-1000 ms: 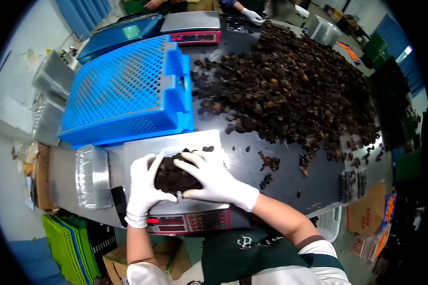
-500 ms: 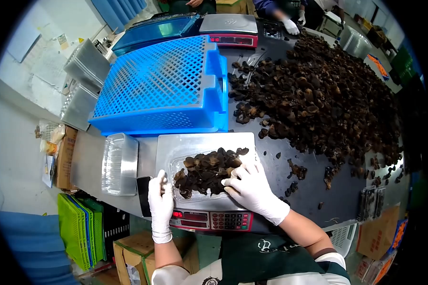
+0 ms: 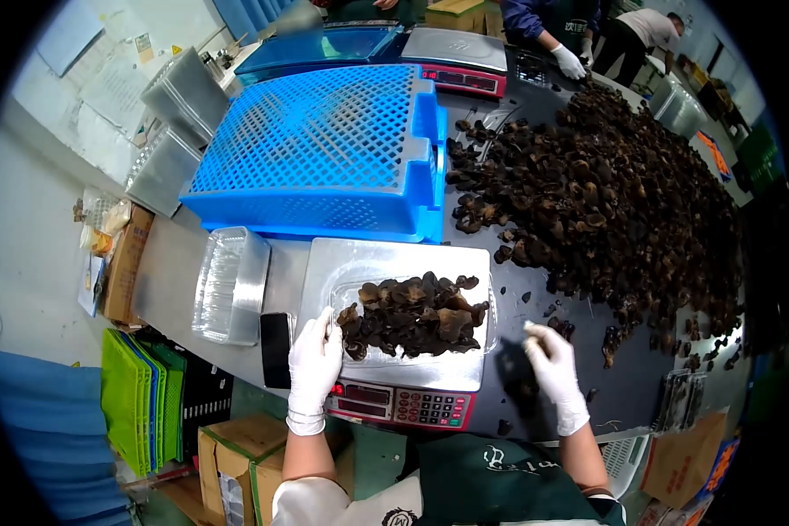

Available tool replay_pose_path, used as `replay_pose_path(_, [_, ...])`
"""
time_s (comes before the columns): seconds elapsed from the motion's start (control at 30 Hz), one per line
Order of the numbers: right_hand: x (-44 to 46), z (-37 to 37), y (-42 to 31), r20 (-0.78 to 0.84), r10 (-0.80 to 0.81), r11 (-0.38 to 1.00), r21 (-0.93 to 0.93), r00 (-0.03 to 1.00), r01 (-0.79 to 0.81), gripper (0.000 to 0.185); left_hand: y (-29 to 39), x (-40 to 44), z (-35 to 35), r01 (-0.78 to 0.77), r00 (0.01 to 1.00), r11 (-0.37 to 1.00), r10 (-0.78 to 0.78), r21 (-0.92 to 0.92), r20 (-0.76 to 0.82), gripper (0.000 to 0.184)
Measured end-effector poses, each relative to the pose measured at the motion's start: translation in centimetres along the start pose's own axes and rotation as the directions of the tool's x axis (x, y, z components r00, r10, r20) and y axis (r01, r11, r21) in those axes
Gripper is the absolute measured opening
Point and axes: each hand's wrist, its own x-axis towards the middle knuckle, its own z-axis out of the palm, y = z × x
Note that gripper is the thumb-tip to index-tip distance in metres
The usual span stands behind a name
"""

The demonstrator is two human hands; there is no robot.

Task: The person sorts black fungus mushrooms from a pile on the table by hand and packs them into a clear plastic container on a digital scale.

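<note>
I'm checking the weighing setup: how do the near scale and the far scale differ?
The near scale carries a clear tray heaped with dark pieces; the far scale's plate is bare. The left hand partly covers the near scale's front panel, while no hand is over the far scale. Both have a silver plate and a red body.

blue lattice crate (image 3: 316, 136), black phone (image 3: 275, 351), green crates (image 3: 130, 403), cardboard box (image 3: 263, 469), blue cloth (image 3: 35, 430)

"Where's the glare?"
"On the scale (image 3: 386, 253) and the right end of the table (image 3: 633, 377). Shadow darkens it beside the right hand (image 3: 552, 368)."
"And the edges?"
"Bowed, black corners."
</note>
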Motion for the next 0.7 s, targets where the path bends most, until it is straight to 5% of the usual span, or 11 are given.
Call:
replay_pose_path(0.07, [-0.6, 1.2, -1.4, 0.163, 0.110, 0.986, 0.109, 0.980, -0.129, 0.035, -0.4, 0.0, 0.4, -0.035, 0.999, 0.996, 0.032, -0.077, -0.034, 0.028])
replay_pose_path(0.2, [0.2, 3.9, -1.9, 0.300, 0.068, 0.985, 0.132, 0.952, -0.112, 0.043, -1.5, 0.7, 1.3, 0.012, 1.000, 0.964, -0.016, -0.265, -0.013, 0.028])
replay_pose_path(0.27, [1.3, 4.5, -1.2, 0.289, 0.043, 0.984, 0.154, 0.956, -0.091, 0.045, -1.2, 1.6, 0.9, 0.362, 0.931, 0.760, -0.263, -0.540, 0.254, 0.027])
replay_pose_path(0.33, [2.6, 5.1, -1.8, 0.250, 0.059, 0.950, 0.282, 0.966, -0.131, 0.050, -3.0, 2.8, 2.1, 0.219, 0.974, 0.799, -0.148, -0.560, 0.169, 0.025])
replay_pose_path(0.47, [7.2, 6.3, -2.9, 0.168, -0.033, 0.931, 0.364, 0.985, -0.031, 0.048, -1.5, 6.2, 1.3, 0.227, 0.973, 0.664, -0.191, -0.713, 0.132, 0.025])
replay_pose_path(0.57, [11.2, 7.4, -5.6, 0.052, -0.146, 0.925, 0.362, 0.988, 0.118, 0.046, -1.6, 9.1, 1.1, 0.128, 0.983, 0.695, -0.183, -0.708, -0.002, 0.023])
replay_pose_path(0.7, [14.5, 7.6, -9.1, -0.019, -0.244, 0.885, 0.403, 0.969, 0.231, 0.027, -2.7, 12.2, 0.9, 0.073, 0.986, 0.727, -0.157, -0.683, -0.062, 0.023])
